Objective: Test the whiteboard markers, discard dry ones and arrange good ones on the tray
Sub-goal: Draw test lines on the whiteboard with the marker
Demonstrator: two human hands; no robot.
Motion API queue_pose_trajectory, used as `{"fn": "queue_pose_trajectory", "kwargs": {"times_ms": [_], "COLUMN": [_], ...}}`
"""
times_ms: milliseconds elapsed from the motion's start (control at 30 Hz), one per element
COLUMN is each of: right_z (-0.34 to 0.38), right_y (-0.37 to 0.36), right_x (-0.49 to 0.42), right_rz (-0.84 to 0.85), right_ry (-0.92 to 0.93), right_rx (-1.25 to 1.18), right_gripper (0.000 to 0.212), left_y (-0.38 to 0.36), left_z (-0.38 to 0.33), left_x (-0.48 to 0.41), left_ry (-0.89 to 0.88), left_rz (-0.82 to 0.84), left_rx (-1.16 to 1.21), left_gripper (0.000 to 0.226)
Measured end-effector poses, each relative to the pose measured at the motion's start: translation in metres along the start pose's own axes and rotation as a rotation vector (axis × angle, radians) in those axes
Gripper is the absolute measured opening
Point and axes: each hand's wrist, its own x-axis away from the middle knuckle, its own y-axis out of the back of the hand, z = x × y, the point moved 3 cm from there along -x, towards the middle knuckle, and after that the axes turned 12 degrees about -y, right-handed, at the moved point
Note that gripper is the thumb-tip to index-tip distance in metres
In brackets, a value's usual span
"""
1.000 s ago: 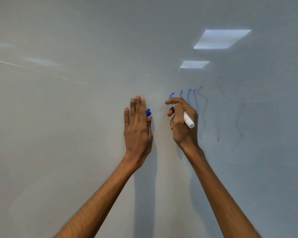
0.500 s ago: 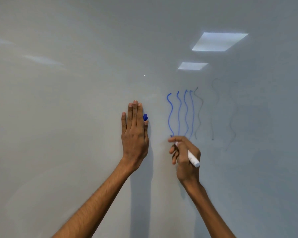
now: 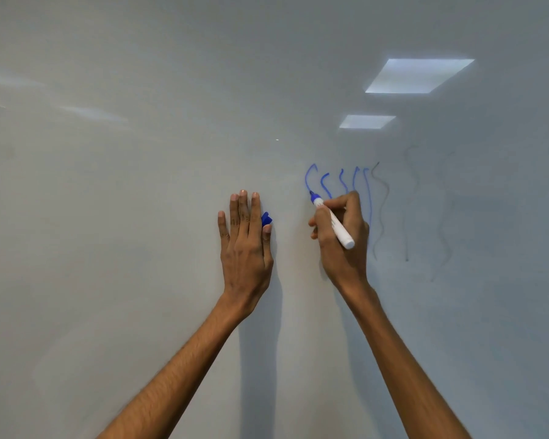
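Note:
A white marker (image 3: 336, 224) with a blue tip is gripped in my right hand (image 3: 343, 242); its tip touches the whiteboard (image 3: 140, 185) at the lower end of a fresh short blue stroke (image 3: 308, 179). To the right of that stroke run several wavy blue lines (image 3: 366, 191), partly hidden by my right hand. My left hand (image 3: 246, 245) lies flat against the board with straight fingers, and the blue marker cap (image 3: 266, 219) is pinched between its thumb and forefinger. No tray is in view.
Faint grey wavy lines (image 3: 382, 213) stand on the board further right. Two ceiling-light reflections (image 3: 419, 76) shine on the upper right of the board. Both forearms reach up from the bottom edge of the view.
My right hand finished a long blue line downward, then rose back up and began a new stroke to the left of the others. My left hand stayed flat on the board.

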Motion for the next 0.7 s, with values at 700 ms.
{"fn": "queue_pose_trajectory", "kwargs": {"times_ms": [700], "right_z": [0.031], "right_y": [-0.022], "right_x": [-0.019], "right_rz": [0.040], "right_ry": [0.045], "right_rx": [-0.050], "right_gripper": [0.016], "left_y": [0.004], "left_z": [0.005], "left_x": [0.015], "left_ry": [-0.031], "left_rz": [0.024], "left_rx": [0.023], "left_gripper": [0.053]}}
